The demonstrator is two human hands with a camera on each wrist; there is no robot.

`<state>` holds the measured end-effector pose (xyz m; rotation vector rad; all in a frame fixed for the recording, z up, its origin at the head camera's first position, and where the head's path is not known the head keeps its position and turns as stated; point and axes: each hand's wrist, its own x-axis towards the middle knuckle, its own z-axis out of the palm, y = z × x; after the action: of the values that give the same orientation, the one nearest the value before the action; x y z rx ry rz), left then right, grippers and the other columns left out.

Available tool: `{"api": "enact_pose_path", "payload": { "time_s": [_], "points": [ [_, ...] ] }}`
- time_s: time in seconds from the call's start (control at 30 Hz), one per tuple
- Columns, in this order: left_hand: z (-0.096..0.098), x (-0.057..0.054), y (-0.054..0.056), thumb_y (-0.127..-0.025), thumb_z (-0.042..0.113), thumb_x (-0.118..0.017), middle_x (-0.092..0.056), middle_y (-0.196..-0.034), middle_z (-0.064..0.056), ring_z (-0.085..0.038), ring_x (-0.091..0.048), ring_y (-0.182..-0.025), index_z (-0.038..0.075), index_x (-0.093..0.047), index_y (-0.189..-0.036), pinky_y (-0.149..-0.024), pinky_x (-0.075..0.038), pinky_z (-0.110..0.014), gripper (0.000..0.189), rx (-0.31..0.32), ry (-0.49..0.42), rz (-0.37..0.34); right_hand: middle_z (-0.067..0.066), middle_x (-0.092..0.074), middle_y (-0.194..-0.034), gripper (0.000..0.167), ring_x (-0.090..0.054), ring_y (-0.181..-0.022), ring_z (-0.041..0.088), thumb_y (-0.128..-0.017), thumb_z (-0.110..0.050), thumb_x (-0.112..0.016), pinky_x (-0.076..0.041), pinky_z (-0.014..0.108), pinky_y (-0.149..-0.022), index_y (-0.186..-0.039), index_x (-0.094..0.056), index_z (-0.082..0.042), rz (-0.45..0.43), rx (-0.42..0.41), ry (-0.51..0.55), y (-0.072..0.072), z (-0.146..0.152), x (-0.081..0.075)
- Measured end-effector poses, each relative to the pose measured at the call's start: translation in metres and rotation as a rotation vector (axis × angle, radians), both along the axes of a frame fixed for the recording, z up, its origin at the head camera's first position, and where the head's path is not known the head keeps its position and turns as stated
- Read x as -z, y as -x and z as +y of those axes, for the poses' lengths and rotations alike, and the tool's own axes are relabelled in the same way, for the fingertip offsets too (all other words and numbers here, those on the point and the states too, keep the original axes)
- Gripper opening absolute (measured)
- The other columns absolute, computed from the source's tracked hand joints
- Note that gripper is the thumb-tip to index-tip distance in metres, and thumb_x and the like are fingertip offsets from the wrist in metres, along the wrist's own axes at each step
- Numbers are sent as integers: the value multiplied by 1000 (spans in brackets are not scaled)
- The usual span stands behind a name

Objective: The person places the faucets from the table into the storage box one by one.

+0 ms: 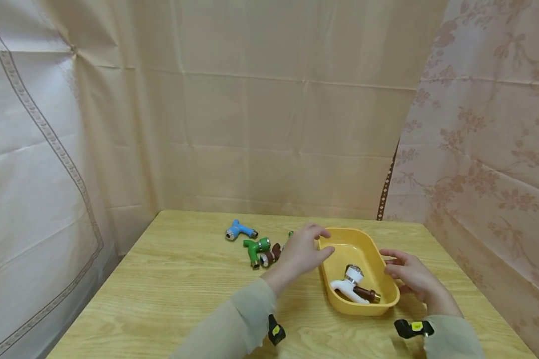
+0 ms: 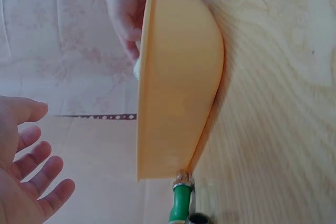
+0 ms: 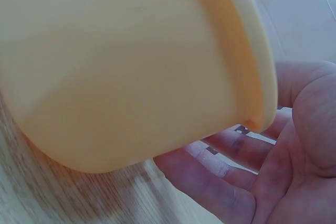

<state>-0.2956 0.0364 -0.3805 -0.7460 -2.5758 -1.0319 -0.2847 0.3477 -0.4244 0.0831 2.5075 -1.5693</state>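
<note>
Holds nothing in spread left hand [image 1: 300, 252], at 9 o'clock of yellow tub [image 1: 361, 309]; bends right hand [image 1: 416, 280] at 3 o'clock, cannot tell if gripping; could tip yellow tub by lifting 1 side, sliding white tap [image 1: 347, 288] from 6 o'clock; cannot see all of green tap [image 2: 181, 203], cut off in left-wrist view.

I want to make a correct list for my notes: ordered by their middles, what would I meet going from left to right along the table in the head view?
Blue tap → fully visible green tap → loose brown tap → left grip → yellow tray → right grip.
</note>
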Motion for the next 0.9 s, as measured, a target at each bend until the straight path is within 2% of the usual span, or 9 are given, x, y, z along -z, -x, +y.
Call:
{"api": "enact_pose_path", "payload": {
  "time_s": [0.43, 0.7, 0.9],
  "points": [
    [-27, -4, 9, -95, 34, -74, -62, -129, 5, -20, -62, -113, 20, -70, -124, -89, -55, -37, 33, -33, -120, -20, 34, -44, -142, 66, -56, -110, 37, -97, -10, -59, -60, 50, -76, -156, -32, -2, 1, 11, -6, 0, -1, 1],
    [-46, 0, 18, -95, 30, -74, -63, -127, 1, -19, -62, -113, 15, -68, -127, -90, -54, -37, 35, -61, -151, 31, 34, -45, -142, 67, -59, -107, 34, -96, -8, -60, -60, 50, -76, -156, -31, -1, 17, -5, 11, -1, -1, 2],
    [-62, 1, 22, -94, 29, -75, -63, -125, 0, -23, -60, -115, 15, -69, -126, -90, -53, -43, 35, -96, -198, 40, 34, -46, -141, 67, -60, -105, 33, -96, -8, -60, -60, 50, -76, -156, -31, 0, 26, -12, 12, -3, 0, 2]
  ]
}}
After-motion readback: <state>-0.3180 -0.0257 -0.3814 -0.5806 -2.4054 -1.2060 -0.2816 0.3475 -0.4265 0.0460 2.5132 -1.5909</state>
